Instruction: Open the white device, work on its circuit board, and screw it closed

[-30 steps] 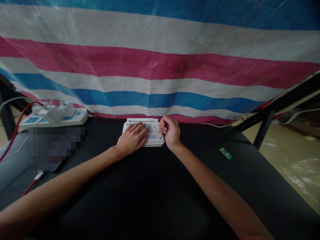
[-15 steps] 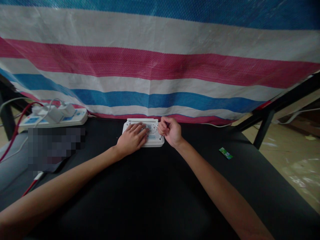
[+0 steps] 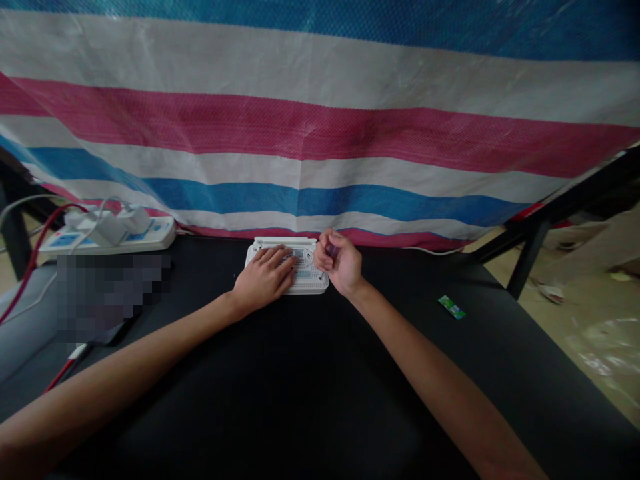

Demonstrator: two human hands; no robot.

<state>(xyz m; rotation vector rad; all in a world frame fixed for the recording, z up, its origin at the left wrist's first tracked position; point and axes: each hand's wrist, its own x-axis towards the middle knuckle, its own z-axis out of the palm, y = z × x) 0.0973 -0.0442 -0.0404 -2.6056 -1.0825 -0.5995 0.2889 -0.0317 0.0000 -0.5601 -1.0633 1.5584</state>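
A white router-like box (image 3: 311, 288) lies on the black table, its vented, labelled face up and a white bar along its far edge. My left hand (image 3: 265, 275) rests flat on the left part of this face, fingers stretched out. Over the box's right edge, my right hand (image 3: 342, 263) is closed around a small screwdriver (image 3: 331, 250). Only a bit of its purplish handle shows between the fingers. A thin dark shaft appears below them near the box's front right corner; whether its tip sits in a screw I cannot tell.
A white power strip (image 3: 159, 235) with plugged-in chargers and cables stands at the back left. Before it lies a dark blurred-out item (image 3: 107, 300). A small green packet (image 3: 452, 307) is on the right. Behind the table hangs a striped plastic sheet (image 3: 300, 127).
My right hand has turned slightly, its fingers a little higher and more of the purplish handle showing. My left hand and the box stay put. Shapes beyond the table's right side have shifted.
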